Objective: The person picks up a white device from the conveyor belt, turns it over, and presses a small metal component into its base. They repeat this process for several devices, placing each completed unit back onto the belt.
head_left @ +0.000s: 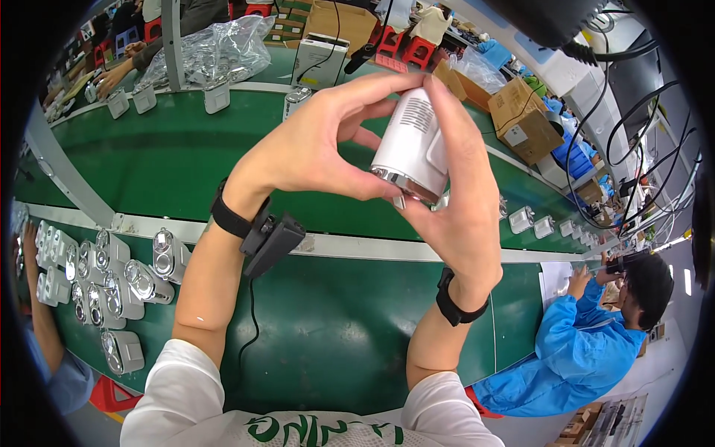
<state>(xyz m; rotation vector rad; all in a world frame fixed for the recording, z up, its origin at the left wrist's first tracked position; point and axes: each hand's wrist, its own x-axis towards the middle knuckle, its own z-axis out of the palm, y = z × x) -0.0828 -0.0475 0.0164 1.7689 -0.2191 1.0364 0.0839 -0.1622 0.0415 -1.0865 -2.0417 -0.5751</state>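
Observation:
A white oblong plastic device [412,138] with a shiny chrome end is raised in front of me, above the green bench, tilted with that end towards me. Small printed lines cover part of its side. My left hand [316,145] grips it from the left, thumb by the chrome rim and index finger reaching over the top. From the right, my right hand [462,175] closes on it too, with its index finger at the upper end and thumb at the chrome edge. The two hands nearly meet at both ends.
Several similar white devices [123,290] stand grouped on the bench at left. More line the far green conveyor belt [201,149], with white units [521,220] at right. A metal post [71,167] rises at left. A person in blue [573,343] works at right; another person's arm shows at far left.

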